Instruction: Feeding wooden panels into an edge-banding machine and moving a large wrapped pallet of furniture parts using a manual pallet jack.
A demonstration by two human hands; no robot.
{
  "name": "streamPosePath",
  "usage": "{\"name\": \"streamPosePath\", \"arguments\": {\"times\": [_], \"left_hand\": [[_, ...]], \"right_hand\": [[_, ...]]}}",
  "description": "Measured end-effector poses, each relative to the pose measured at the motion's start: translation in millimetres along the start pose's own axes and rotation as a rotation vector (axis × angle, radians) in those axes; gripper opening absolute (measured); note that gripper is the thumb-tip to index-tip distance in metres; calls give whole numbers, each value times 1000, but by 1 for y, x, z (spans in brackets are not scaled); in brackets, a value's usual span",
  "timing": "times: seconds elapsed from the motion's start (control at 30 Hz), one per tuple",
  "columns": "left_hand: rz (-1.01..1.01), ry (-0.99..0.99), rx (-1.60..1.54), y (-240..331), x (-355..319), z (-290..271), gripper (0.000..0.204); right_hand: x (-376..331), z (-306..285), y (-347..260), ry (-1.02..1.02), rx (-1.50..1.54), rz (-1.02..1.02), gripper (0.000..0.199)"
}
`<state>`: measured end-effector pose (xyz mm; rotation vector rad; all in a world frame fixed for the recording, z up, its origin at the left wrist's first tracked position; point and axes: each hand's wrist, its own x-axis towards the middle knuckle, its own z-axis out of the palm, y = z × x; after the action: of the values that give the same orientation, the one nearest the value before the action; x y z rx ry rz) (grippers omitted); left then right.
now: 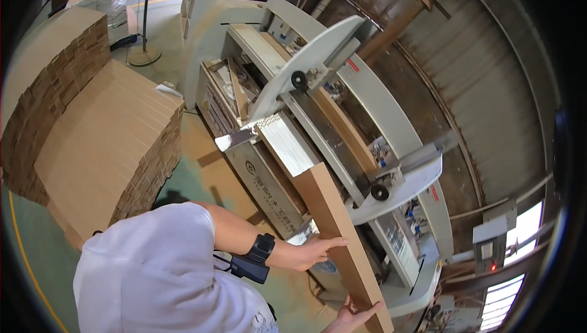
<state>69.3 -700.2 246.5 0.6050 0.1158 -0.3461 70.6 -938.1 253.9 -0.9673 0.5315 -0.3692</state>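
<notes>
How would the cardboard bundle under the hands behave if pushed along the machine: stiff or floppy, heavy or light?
The cardboard bundle looks fairly stiff: its long edge stays straight between the left hand and the machine. Probably hefty for cardboard, being many flat sheets. It may fan or slip apart, since no strap shows.

I saw two small red labels point(353, 65) on the machine's white arms, one upper and one lower point(435, 193), and a round dark emblem point(251, 167) on its beige front panel; writing too small.
</notes>
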Motion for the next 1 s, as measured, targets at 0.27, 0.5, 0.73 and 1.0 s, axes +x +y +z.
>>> {"name": "streamPosePath", "arguments": {"times": [0.27,0.5,0.73,1.0], "left_hand": [[121,32,-75,145,98,1,47],[374,21,-26,338,203,18,47],[469,35,-15,491,276,23,52],[441,155,-85,533,356,-29,71]], "right_hand": [[17,130,-25,-246,68,-46,62],[67,331,-11,-471,190,-136,76],[144,499,-5,-609,89,-85,76],[238,585,44,-559,21,-24,76]]}}
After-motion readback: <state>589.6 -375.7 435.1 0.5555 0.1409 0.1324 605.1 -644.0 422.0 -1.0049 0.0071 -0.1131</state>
